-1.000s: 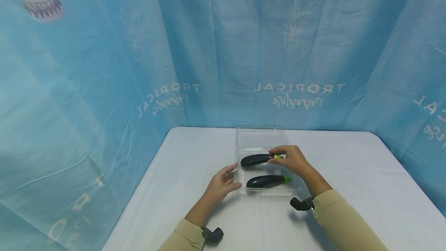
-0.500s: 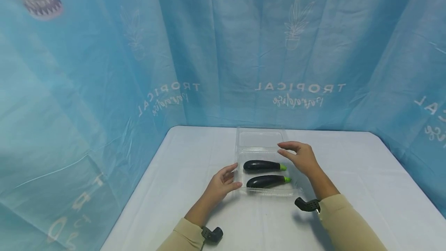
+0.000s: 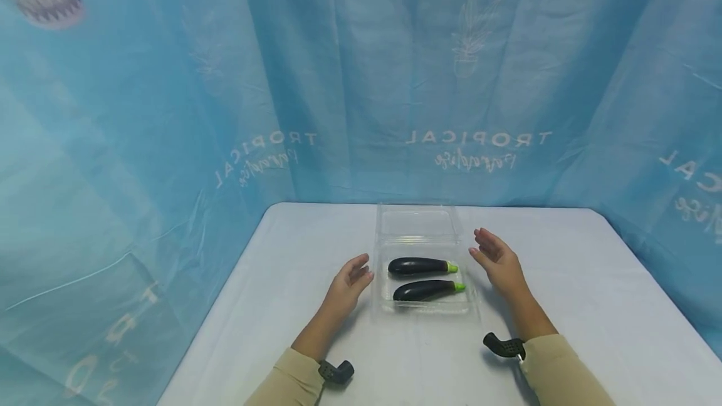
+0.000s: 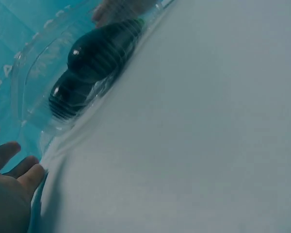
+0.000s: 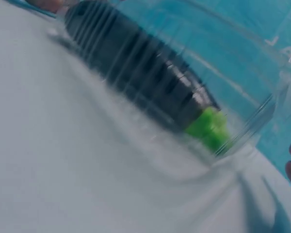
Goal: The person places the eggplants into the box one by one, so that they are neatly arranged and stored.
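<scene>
Two dark eggplants with green stem ends, the far eggplant [image 3: 418,266] and the near eggplant [image 3: 423,291], lie side by side in a clear plastic clamshell container [image 3: 468,307]. Its lid [image 3: 416,223] is folded back flat toward the far table edge. To the left of the container, my left hand [image 3: 343,287] hovers with relaxed fingers, holding nothing. On the other side, my right hand [image 3: 501,263] is also free, its fingers loosely extended near the right wall. Through the ribbed plastic, the right wrist view shows the near eggplant's green cap [image 5: 208,130].
A white-covered table [image 3: 412,362] carries the container near its far edge. Blue printed curtains [image 3: 361,80] hang behind and on both sides. Dark wrist cameras, one left [image 3: 336,372] and one right [image 3: 504,346], stick out from the sleeves.
My right hand has let go of the far eggplant, which now lies in the container, and has moved off to the right. My left hand has drawn away from the container's left side.
</scene>
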Demonstrator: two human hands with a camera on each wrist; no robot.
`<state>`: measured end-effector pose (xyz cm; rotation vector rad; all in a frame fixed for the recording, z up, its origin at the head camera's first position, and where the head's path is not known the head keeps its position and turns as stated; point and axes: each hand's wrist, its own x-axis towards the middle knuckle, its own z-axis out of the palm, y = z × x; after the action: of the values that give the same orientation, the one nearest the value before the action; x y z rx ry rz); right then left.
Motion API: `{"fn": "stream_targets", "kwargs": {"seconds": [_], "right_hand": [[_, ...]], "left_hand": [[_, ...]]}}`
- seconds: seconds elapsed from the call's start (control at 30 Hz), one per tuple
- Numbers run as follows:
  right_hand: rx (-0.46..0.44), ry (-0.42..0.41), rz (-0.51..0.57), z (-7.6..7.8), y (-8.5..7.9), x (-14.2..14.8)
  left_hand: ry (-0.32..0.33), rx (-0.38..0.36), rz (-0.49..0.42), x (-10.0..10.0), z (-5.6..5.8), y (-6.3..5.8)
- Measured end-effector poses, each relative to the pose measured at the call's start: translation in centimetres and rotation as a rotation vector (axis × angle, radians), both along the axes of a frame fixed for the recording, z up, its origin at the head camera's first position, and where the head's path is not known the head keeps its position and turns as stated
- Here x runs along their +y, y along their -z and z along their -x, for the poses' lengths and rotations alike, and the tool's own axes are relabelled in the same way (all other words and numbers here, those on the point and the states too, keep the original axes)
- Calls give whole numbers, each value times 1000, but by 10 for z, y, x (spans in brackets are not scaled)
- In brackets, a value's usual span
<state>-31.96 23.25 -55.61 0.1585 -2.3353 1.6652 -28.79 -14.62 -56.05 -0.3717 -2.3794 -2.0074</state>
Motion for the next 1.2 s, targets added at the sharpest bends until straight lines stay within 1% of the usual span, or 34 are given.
{"fn": "stream_targets", "kwargs": {"seconds": [0.07, 0.13, 0.23, 0.3, 0.4, 0.53, 0.63, 0.73, 0.83, 0.93, 1.03, 1.2], "right_hand": [[-37, -20, 7, -1, 5, -1], [-66, -38, 32, -1, 8, -2], [-81, -55, 79, 0, 9, -5], [-84, -63, 109, 1, 9, -7], [-107, -67, 133, 2, 11, -9], [-134, -84, 145, 4, 15, -14], [-145, -102, 146, 5, 17, -18], [-144, -114, 158, 7, 18, -20], [-134, -122, 160, 8, 17, -20], [-126, -117, 147, 8, 15, -19], [-133, -110, 138, 7, 13, -19], [-141, -110, 135, 6, 12, -19]], "left_hand": [[-36, 38, 44, -2, 4, 0], [-74, 95, 117, -4, 9, -1], [-125, 150, 221, -4, 17, -1], [-141, 165, 265, -2, 23, -1], [-131, 158, 285, 5, 35, -1], [-112, 135, 287, 16, 51, 3], [-103, 100, 287, 23, 59, 6], [-92, 76, 274, 28, 63, 5], [-83, 53, 250, 32, 64, 2], [-79, 34, 239, 35, 66, -1], [-76, 31, 229, 38, 69, -1], [-80, 18, 193, 39, 69, -1]]}}
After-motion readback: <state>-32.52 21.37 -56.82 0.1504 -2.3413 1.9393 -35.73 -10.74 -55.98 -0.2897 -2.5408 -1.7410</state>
